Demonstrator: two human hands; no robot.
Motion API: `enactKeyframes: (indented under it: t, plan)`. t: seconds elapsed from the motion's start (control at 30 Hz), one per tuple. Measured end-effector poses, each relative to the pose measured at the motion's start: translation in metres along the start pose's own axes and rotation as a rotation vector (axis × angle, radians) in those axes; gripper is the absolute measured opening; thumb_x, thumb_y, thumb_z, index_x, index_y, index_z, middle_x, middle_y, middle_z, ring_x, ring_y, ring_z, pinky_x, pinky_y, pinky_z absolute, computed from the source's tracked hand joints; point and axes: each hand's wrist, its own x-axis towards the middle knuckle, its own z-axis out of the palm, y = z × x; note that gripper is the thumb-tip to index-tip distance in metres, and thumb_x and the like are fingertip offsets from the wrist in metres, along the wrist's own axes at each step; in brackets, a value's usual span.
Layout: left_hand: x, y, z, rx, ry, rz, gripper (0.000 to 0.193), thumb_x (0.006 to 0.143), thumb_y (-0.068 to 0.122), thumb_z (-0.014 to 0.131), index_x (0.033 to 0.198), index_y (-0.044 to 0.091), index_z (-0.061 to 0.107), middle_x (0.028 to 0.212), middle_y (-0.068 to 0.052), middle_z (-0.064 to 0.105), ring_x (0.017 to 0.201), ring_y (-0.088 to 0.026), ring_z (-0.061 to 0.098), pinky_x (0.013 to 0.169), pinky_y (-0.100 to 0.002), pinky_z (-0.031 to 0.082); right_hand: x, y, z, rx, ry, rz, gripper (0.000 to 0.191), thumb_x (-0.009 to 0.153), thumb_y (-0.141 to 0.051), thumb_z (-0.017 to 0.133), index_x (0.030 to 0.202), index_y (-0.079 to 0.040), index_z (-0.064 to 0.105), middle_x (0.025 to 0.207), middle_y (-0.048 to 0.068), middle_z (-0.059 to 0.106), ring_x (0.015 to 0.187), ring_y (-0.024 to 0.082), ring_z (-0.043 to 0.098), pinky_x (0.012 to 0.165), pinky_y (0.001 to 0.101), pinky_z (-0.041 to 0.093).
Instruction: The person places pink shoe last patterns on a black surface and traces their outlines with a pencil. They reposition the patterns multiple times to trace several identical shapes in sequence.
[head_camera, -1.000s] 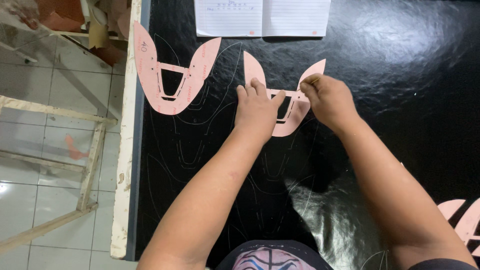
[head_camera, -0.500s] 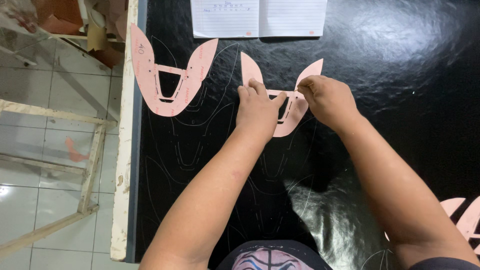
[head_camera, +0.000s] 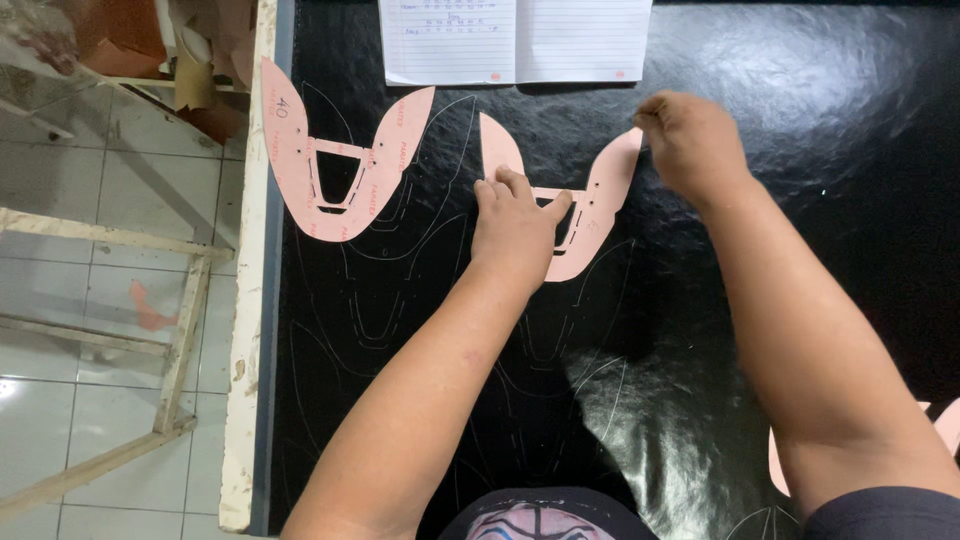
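Two pink templates (head_camera: 600, 200) (head_camera: 340, 170); left hand (head_camera: 515, 225) presses one.

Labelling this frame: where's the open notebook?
Head view, top centre: the open notebook lies on the black sheet, just above the two pink templates.

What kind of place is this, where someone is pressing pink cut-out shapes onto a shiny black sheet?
Probably a small shoemaking or leather workshop. Pink pattern pieces lie on a glossy black sheet covered with traced outlines, the left hand holds one template flat, and an open lined notebook sits at the table's far edge.
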Motion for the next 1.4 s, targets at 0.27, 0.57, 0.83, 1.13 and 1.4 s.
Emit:
enactKeyframes:
  t: [0.27,0.57,0.83,1.13,1.4]
  plan:
    - [-0.002,0.002,-0.003,0.016,-0.014,0.001,0.07,0.091,0.023,0.064,0.154,0.034,0.038,0.145,-0.044,0.036,0.13,-0.051,0.047,0.111,-0.058,0.028,-0.004,0.018,-0.005,-0.006,0.035,-0.006,0.018,0.104,-0.016,0.066,0.113,-0.003,0.074,0.105,0.017,0.074,0.091,0.034,0.071,0.079,0.0426,0.055]
    - [-0.002,0.003,-0.001,0.024,0.021,0.005,0.069,0.091,0.022,0.064,0.154,0.034,0.039,0.144,-0.045,0.036,0.129,-0.051,0.048,0.112,-0.058,0.028,-0.034,0.017,0.001,0.022,0.086,-0.099,0.017,0.103,-0.017,0.07,0.11,-0.002,0.074,0.105,0.018,0.074,0.091,0.035,0.071,0.079,0.0429,0.055]
    - [-0.001,0.002,0.006,-0.012,0.066,-0.007,0.063,0.092,0.022,0.06,0.151,0.033,0.043,0.144,-0.044,0.037,0.129,-0.053,0.047,0.111,-0.058,0.027,-0.099,-0.021,0.005,0.111,0.05,-0.163,0.012,0.097,-0.012,0.07,0.105,-0.004,0.073,0.1,0.013,0.072,0.089,0.032,0.071,0.077,0.0391,0.056]
    - [-0.003,-0.006,0.022,-0.049,0.245,0.016,0.045,0.095,0.018,0.055,0.139,0.027,0.057,0.137,-0.038,0.05,0.123,-0.044,0.054,0.108,-0.055,0.031,-0.138,-0.047,0.008,0.145,0.03,-0.274,0.009,0.094,-0.009,0.069,0.102,-0.006,0.071,0.098,0.011,0.072,0.088,0.031,0.071,0.076,0.0395,0.057]
    - [-0.017,-0.032,0.011,-0.216,0.203,0.004,0.051,0.071,0.035,0.085,0.111,0.008,0.067,0.12,-0.011,0.059,0.111,-0.025,0.057,0.103,-0.049,0.034,-0.15,-0.077,0.022,0.17,-0.069,-0.369,0.011,0.089,-0.009,0.068,0.1,-0.008,0.07,0.094,0.009,0.071,0.084,0.03,0.07,0.072,0.0392,0.056]
